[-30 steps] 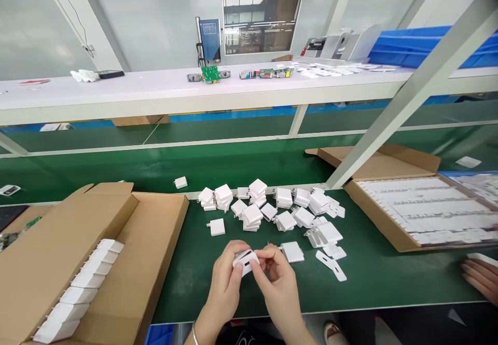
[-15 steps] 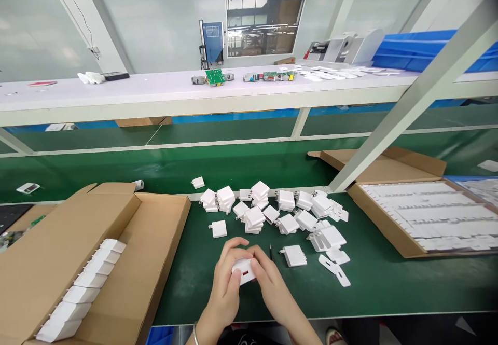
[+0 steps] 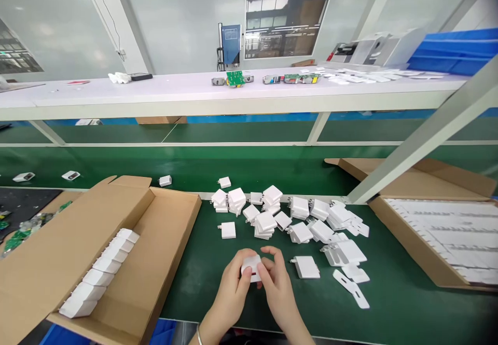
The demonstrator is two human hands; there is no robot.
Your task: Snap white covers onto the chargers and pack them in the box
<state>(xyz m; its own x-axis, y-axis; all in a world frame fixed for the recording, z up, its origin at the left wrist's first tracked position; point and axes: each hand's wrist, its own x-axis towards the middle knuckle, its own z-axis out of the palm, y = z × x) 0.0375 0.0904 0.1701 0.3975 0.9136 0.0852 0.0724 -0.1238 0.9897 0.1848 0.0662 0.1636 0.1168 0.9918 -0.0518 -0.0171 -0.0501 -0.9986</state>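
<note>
Head view, both hands (image 3: 257,277) gripping white charger (image 3: 251,268), cardboard box (image 3: 155,262) holding charger row (image 3: 99,271)

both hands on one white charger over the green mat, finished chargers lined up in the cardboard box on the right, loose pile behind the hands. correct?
Not quite. The lined-up row of chargers sits in the open cardboard box on the left, as the head view shows; the right box holds flat white sheets. The rest stands: left hand and right hand both grip one white charger over the green mat, loose pile behind.
</note>
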